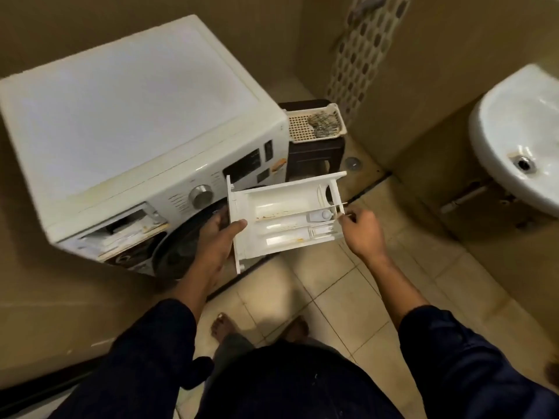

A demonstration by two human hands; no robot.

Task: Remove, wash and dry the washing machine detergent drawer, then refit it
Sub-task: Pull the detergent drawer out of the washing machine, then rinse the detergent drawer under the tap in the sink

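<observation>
1. My left hand (216, 240) grips the detergent drawer (281, 204) at its front-panel end, thumb curled over the rim.
2. My right hand (363, 232) pinches the drawer's opposite corner, fingers curled.
3. The drawer hangs in the air at my 12 o'clock, fully out of the washing machine (136, 116), which stands at 10 o'clock with its slot (130, 226) gaping.
4. The sink (496, 122) sits at 2 o'clock.

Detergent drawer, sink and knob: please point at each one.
detergent drawer (281, 204): head view, floor of its large compartment.
sink (514, 116): head view, inner wall of the bowl.
knob (201, 196): head view, its round front face.
</observation>
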